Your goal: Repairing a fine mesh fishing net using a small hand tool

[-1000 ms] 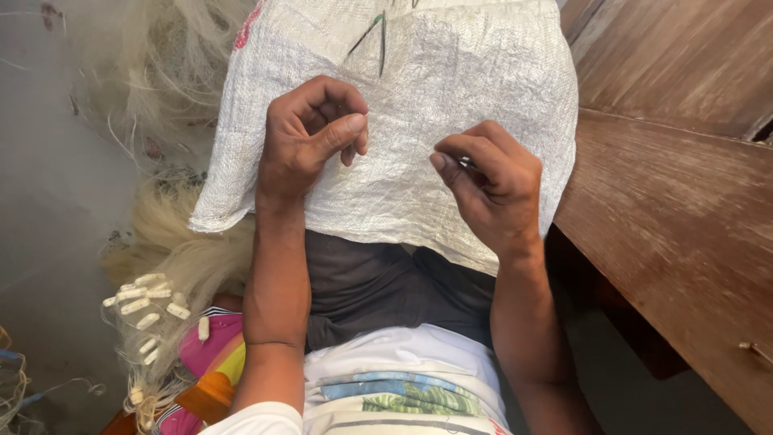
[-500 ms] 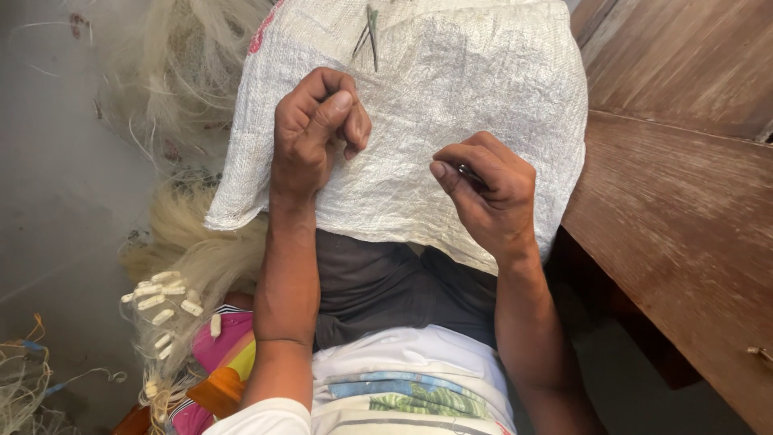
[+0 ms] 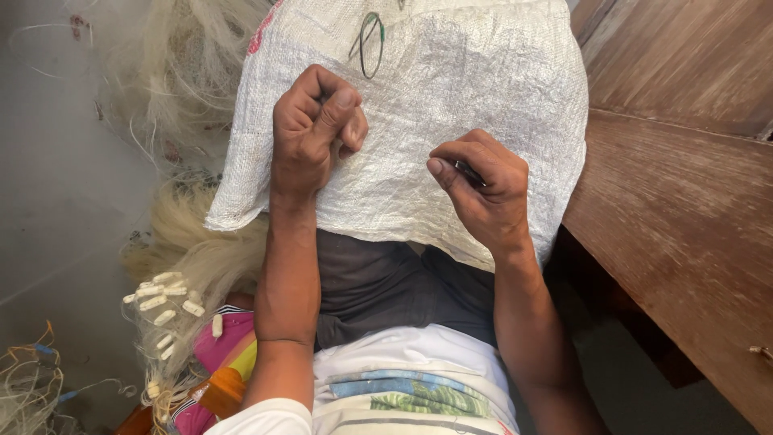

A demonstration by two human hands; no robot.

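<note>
Work looks mid-way: left hand (image 3: 316,129) is fisted, pinching something too fine to see, right hand (image 3: 481,187) pinches a small dark tool (image 3: 469,171), both over the white woven sack (image 3: 459,89) on the lap.

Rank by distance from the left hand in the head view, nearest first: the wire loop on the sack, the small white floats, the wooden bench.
From the left hand:
1. Wire loop, just above, on the sack.
2. Small white floats, lower left.
3. Wooden bench, far right.

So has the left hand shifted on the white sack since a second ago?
Cannot tell: the left hand sits fisted at the same spot on the white woven sack; the camera itself shifted.
</note>
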